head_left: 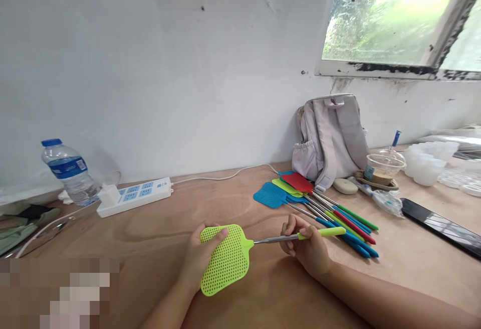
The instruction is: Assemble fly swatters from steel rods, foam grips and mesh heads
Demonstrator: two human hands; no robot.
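Wooden counter (150,241), white wall (169,68) behind. Near centre: green swatter (227,265); left hand (196,255), fingers pinching its head; right hand (307,249), fingers pinching its grip. Handling: best with shaft straight, mesh pressed lightly. Right, farther: swatter pile (338,214).

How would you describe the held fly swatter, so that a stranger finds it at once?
Find the pale backpack by the wall, then the pile of fly swatters in front of it. Nearer the viewer, the left hand holds the mesh head of a yellow-green swatter and the right hand its handle. Only this one is held; others lie piled.
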